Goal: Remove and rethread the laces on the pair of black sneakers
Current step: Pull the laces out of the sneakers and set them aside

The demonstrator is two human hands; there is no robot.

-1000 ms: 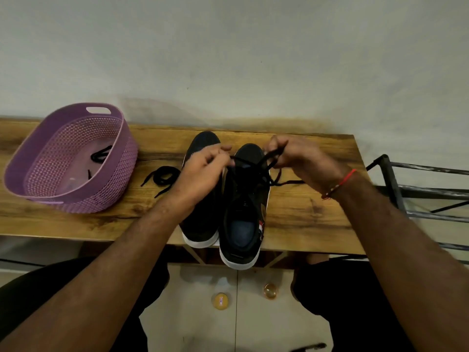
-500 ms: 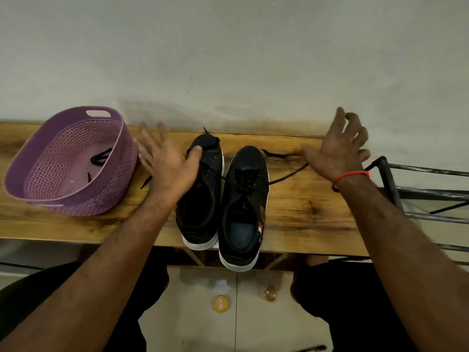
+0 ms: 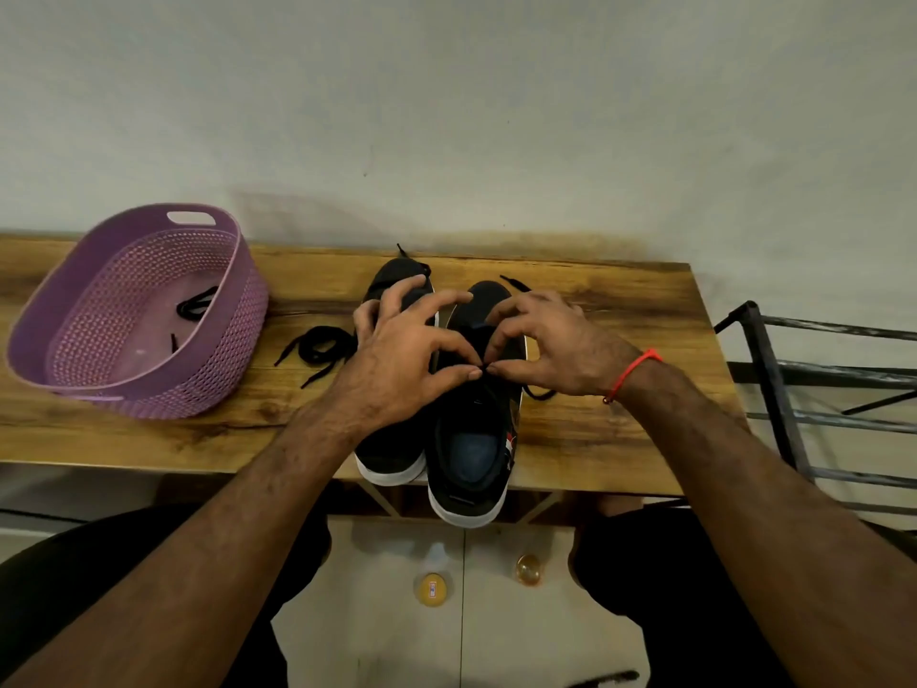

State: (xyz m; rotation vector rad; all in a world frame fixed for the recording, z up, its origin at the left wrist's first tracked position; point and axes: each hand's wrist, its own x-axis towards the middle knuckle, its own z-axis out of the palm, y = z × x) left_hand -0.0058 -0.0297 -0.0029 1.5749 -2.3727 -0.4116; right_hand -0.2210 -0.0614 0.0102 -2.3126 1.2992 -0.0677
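Two black sneakers with white soles stand side by side on the wooden table, heels toward me: the left sneaker (image 3: pixel 392 449) and the right sneaker (image 3: pixel 471 454). My left hand (image 3: pixel 402 360) and my right hand (image 3: pixel 551 345) meet over the right sneaker's lacing. Each pinches the black lace between thumb and forefinger at the middle of the shoe. Lace ends trail out past the toe (image 3: pixel 516 283) and to the right of the shoe (image 3: pixel 541 392). A loose black lace (image 3: pixel 317 347) lies on the table left of the sneakers.
A purple perforated basket (image 3: pixel 149 384) stands at the table's left with a black lace (image 3: pixel 196 302) inside. A dark metal rack (image 3: pixel 794 384) stands to the right of the table (image 3: pixel 620 429). Two small bottles stand on the floor below.
Half a second ago both hands were spread wide apart and open, lace ends stretched out. They have come back together over the right sneaker and now pinch the lace.
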